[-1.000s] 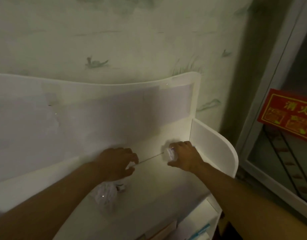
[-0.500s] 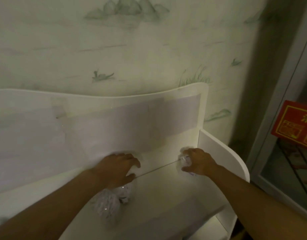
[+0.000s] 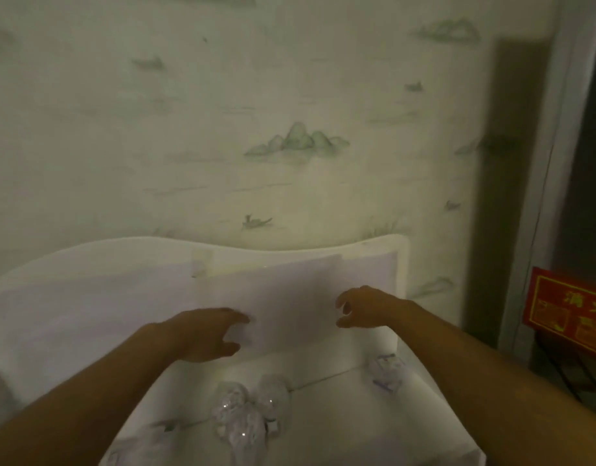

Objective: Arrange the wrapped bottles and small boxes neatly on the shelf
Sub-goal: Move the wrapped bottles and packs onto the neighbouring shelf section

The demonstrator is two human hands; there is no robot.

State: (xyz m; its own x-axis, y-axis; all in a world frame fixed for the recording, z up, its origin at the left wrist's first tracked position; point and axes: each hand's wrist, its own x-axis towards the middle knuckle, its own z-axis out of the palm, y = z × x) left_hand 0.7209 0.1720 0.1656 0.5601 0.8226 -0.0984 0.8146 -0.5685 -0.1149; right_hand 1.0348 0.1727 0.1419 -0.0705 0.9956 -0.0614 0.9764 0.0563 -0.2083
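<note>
Two wrapped bottles [image 3: 246,412] in shiny clear film lie side by side in the middle of the white shelf [image 3: 337,418]. A third wrapped bottle [image 3: 385,369] stands in the back right corner against the side panel. My left hand [image 3: 205,336] hovers above the middle pair, fingers loosely spread, holding nothing. My right hand [image 3: 363,307] is raised in front of the back panel, fingers loosely curled and empty, up and left of the corner bottle. Another wrapped item [image 3: 145,438] shows dimly under my left forearm.
The shelf's tall white back panel [image 3: 289,280] has a wavy top edge and stands against patterned wallpaper. A curved side panel [image 3: 434,408] closes the right end. A red sign [image 3: 569,307] with yellow characters hangs on a glass door at the right.
Both hands have let go of the wrapped bottles and lifted off the shelf. The right hand left its bottle in the back right corner. The camera has tilted up.
</note>
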